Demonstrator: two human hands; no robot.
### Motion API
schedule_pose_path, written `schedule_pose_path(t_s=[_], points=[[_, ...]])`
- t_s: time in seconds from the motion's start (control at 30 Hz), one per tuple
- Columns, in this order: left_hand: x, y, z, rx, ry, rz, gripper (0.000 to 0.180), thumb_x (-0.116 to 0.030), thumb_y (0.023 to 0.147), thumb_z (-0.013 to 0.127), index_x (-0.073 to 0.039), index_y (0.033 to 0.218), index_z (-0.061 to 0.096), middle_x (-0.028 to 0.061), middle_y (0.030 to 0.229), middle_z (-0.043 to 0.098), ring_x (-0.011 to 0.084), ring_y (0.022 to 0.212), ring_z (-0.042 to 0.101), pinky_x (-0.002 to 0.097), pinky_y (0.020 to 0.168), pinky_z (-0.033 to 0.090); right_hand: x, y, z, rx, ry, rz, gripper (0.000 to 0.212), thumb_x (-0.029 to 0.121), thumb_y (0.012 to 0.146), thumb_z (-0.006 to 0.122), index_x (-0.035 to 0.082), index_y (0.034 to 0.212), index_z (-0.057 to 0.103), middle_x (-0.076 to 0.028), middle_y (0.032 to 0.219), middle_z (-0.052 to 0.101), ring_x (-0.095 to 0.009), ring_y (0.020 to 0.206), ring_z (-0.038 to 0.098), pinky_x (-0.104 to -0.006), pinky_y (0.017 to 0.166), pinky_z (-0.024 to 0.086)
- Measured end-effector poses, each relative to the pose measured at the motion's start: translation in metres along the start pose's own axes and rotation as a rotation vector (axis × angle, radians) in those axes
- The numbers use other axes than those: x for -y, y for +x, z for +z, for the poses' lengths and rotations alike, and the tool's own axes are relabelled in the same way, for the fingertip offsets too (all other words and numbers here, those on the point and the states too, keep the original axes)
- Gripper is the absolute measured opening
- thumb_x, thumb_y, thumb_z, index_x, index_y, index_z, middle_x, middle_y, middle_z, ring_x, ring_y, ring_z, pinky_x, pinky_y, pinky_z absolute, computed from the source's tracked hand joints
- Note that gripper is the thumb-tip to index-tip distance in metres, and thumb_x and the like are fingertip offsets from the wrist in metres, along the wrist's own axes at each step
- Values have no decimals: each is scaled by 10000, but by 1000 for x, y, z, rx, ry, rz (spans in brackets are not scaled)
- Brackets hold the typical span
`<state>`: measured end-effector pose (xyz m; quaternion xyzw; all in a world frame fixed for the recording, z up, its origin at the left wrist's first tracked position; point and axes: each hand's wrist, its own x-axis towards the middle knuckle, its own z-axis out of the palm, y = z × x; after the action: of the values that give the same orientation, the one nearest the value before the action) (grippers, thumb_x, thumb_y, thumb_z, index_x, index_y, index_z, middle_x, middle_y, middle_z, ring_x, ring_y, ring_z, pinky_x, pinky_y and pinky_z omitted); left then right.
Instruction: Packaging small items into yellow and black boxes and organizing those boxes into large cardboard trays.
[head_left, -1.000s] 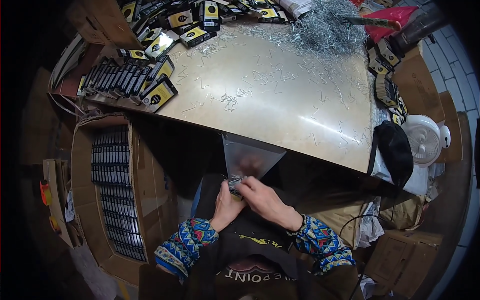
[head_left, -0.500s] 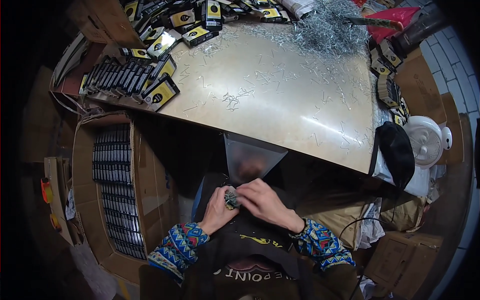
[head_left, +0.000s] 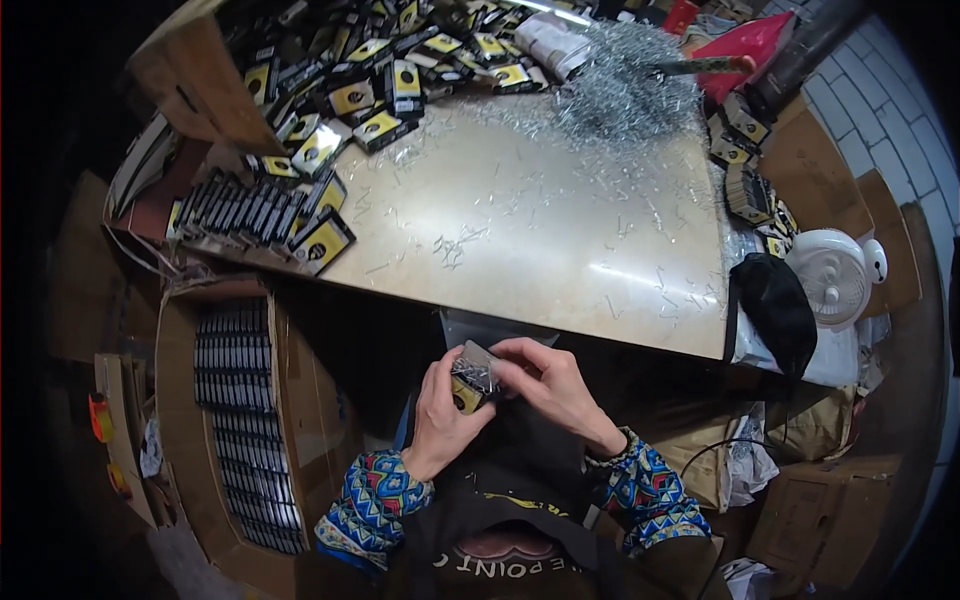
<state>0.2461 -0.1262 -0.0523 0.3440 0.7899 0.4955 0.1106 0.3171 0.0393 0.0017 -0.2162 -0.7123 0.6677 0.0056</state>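
In front of my chest, below the table edge, my left hand (head_left: 442, 418) is closed around a small black and yellow cardboard box (head_left: 466, 394). The top of the box stands open, showing thin silvery bent wire pins (head_left: 474, 374) packed inside. A grey flap (head_left: 479, 355) rises at its far side. Bent fingers of my right hand (head_left: 560, 390) press against the box's right side by the flap; their tips are partly hidden.
Ahead is a wooden table (head_left: 520, 230) strewn with loose pins; a large tangled pin heap (head_left: 625, 95) lies at the back. Small boxes (head_left: 385, 130) pile up at the far left. An open carton (head_left: 185, 400) holds rows of boxes. A white fan (head_left: 828, 280) stands right.
My view has shifted, and both hands now appear slightly closer together around the box. The box's pin-filled opening and grey flap show more plainly. The translucent sheet under the table edge shows less.
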Motion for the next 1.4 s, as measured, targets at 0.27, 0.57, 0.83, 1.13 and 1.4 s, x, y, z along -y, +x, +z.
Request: schedule_pose_path(t_s=[0.27, 0.57, 0.83, 1.13, 1.4], points=[[-18, 29, 2, -137, 67, 110, 702, -53, 690, 773, -12, 1297, 423, 208, 1100, 533, 406, 919, 578, 447, 772, 498, -15, 13, 7, -340, -576, -705, 272, 120, 780, 773, 69, 1037, 700, -158, 1246, 558, -311, 1062, 527, -385, 880, 481], [-14, 45, -2, -110, -145, -49, 787, -46, 683, 814, -31, 1336, 375, 168, 1174, 582, 250, 1039, 613, 349, 860, 511, 7, 14, -3, -153, -144, -574, 375, 111, 823, 751, 22, 1175, 660, -155, 1300, 552, -229, 1083, 594, -335, 865, 514], [-30, 57, -6, -13, -221, -101, 763, -127, 743, 819, 9, 1341, 364, 204, 1177, 568, 283, 1083, 604, 353, 898, 490, 12, 17, -21, -250, -96, -469, 145, 104, 850, 718, 21, 970, 715, -116, 988, 677, -196, 848, 656, -294, 723, 529], [-33, 63, 0, -70, 162, 273, 805, -64, 694, 740, -3, 1403, 363, 210, 1253, 517, 386, 1148, 516, 451, 945, 421, 13, 23, -7, -299, -265, -614, 120, 88, 842, 723, 39, 952, 723, -136, 1052, 657, -212, 863, 644, -317, 698, 526], [-6, 95, -69, -384, 531, 254, 841, -180, 737, 769, 4, 1433, 334, 213, 1320, 465, 380, 1231, 437, 483, 1040, 323, 37, 27, -56, -288, -427, -320, 130, 97, 862, 663, -13, 908, 715, -183, 705, 670, -220, 584, 660, -315, 556, 488]])
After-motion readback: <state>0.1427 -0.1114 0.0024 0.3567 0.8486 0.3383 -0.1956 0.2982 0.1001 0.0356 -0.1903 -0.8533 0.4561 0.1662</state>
